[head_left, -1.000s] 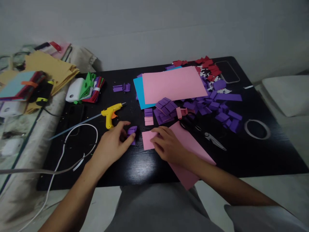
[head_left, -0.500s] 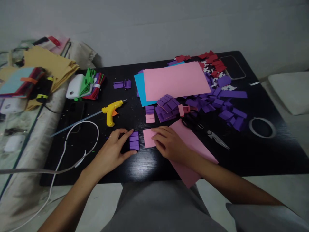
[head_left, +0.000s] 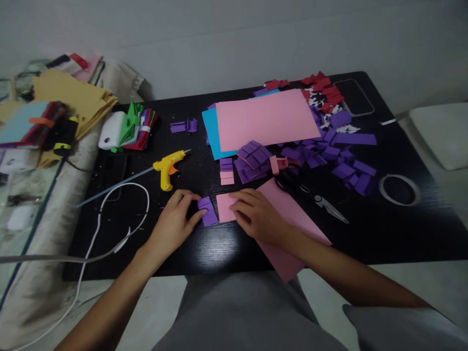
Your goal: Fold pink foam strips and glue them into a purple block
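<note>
My left hand (head_left: 182,212) has its thumb and index finger on a purple square of strips (head_left: 209,217), which lies slightly tilted on the black table. Just right of it is a pink square (head_left: 224,208), nearly touching. The curled fingertips of my right hand (head_left: 256,213) press on that pink piece and cover its right part. Under my right forearm a larger pink sheet (head_left: 283,265) reaches past the table's front edge. Above the pink square sits a small piece, half purple and half pink (head_left: 226,171).
A yellow glue gun (head_left: 167,168) lies left, near a white cable (head_left: 148,195). Scissors (head_left: 329,208), a tape roll (head_left: 400,190) and purple pieces (head_left: 343,170) are on the right. At the back, a pink sheet (head_left: 265,119) overlaps a blue sheet (head_left: 211,134).
The purple square has turned and shifted right towards the pink square, and my left thumb has moved onto it. My right hand stays on the pink square.
</note>
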A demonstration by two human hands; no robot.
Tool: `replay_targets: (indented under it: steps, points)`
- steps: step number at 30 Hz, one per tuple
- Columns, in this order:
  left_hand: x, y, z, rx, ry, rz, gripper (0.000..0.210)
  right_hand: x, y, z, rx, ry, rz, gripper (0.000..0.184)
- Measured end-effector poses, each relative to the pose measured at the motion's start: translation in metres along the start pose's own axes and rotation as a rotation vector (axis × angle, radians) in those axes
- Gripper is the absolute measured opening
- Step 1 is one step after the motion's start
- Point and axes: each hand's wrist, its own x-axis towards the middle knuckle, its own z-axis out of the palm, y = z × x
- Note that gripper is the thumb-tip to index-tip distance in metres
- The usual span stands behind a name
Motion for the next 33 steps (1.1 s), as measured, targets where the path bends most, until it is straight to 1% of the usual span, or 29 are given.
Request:
replay_targets:
  steps: [3, 9, 12, 15, 17, 22, 26, 29, 33]
  points:
    - [0.003, -0.004, 0.000, -0.100, -0.030, -0.056, 0.021, 0.000, 0.000, -0.001, 0.009, -0.010, 0.008, 0.016]
    - [0.002, -0.013, -0.012, -0.381, -0.170, -0.212, 0.026, -0.002, 0.002, 0.001, 0.039, -0.009, 0.009, 0.018]
    - [0.004, -0.012, -0.020, -0.538, -0.175, -0.238, 0.027, -0.002, 0.003, 0.001, 0.052, -0.010, 0.012, 0.018]
    - [0.010, -0.005, -0.023, -0.615, -0.156, -0.229, 0.027, -0.002, 0.003, 0.001, 0.053, -0.012, 0.013, 0.019]
    - [0.014, 0.001, -0.020, -0.629, -0.182, -0.218, 0.027, -0.002, 0.004, 0.001, 0.047, -0.018, 0.007, 0.019]
    - [0.023, 0.016, -0.004, -0.647, -0.305, -0.165, 0.027, -0.001, 0.005, 0.002, 0.048, -0.009, -0.015, 0.014]
    - [0.028, 0.022, 0.002, -0.618, -0.371, -0.118, 0.026, -0.001, 0.005, 0.002, 0.059, 0.001, -0.019, 0.012]
    - [0.031, 0.023, 0.002, -0.525, -0.373, -0.090, 0.025, -0.001, 0.006, 0.003, 0.063, -0.001, -0.013, 0.013]
    - [0.032, 0.022, 0.001, -0.370, -0.327, -0.054, 0.025, -0.001, 0.006, 0.004, 0.071, 0.001, -0.004, 0.014]
